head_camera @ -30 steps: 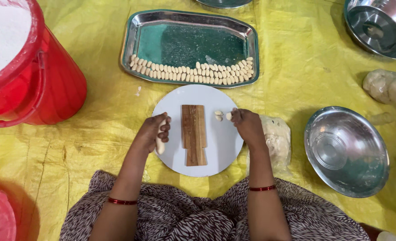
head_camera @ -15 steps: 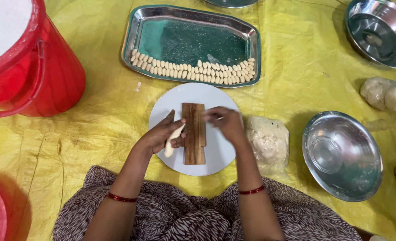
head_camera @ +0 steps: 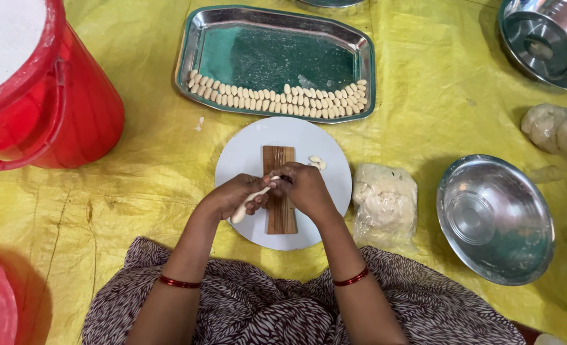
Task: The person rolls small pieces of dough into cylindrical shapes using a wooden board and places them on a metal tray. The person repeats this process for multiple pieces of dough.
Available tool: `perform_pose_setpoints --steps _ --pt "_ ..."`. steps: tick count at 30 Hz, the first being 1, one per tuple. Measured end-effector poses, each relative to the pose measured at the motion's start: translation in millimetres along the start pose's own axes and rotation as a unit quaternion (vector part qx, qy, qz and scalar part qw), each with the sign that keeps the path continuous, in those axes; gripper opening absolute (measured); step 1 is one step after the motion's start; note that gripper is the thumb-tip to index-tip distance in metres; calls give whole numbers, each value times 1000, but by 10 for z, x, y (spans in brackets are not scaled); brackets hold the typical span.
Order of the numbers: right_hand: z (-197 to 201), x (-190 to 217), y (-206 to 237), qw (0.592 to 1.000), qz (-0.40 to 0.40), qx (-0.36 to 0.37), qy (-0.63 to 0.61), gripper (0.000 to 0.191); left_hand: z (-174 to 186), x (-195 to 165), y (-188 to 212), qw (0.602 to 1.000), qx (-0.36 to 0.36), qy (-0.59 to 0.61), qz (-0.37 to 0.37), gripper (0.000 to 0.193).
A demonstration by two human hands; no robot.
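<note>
Your left hand [head_camera: 235,197] clamped the dough rope [head_camera: 250,202], right hand [head_camera: 306,187] pinched its tip over the wooden board [head_camera: 279,220]; hard pulling risked snapping it.

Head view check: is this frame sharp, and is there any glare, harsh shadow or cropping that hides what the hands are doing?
Head view: sharp, evenly lit, soft shadows only. Mild glare on the steel bowl and tray rim, hiding nothing. Left hand and right hand are in focus over the white plate, holding a dough strip. Red bucket cropped at the left edge.

A yellow sheet [head_camera: 136,185] carries tray [head_camera: 194,45], plate [head_camera: 239,153], bowls [head_camera: 494,217], bucket [head_camera: 72,121].
</note>
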State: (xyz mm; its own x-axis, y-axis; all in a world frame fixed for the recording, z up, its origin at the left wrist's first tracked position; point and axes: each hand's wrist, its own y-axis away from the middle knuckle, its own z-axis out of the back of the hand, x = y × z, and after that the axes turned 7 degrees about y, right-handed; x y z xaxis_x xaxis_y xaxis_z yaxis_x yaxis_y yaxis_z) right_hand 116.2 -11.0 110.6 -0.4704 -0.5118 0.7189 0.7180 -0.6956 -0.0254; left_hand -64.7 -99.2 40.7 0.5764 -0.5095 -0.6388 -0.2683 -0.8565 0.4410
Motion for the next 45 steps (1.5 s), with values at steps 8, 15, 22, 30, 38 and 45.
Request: perform_pose_setpoints --steps 8,15,22,30,38,45 --pt "34 64 21 998 17 44 -43 40 4 -17 28 993 -93 -62 35 40" --pt "40 114 74 989 109 12 102 18 53 5 35 992 -83 -79 47 43" --pt "-33 -48 50 998 57 29 14 13 66 140 -104 998 -58 22 18 28" --pt "501 -1016 -28 952 -261 -66 -149 24 211 -14 -54 972 -202 108 -49 30" --pt "321 -1402 32 956 -262 -92 96 27 27 -23 -37 971 -231 34 -51 34" --pt "352 -1020 -56 938 -249 -154 186 45 -132 -166 98 978 -204 18 -30 40"
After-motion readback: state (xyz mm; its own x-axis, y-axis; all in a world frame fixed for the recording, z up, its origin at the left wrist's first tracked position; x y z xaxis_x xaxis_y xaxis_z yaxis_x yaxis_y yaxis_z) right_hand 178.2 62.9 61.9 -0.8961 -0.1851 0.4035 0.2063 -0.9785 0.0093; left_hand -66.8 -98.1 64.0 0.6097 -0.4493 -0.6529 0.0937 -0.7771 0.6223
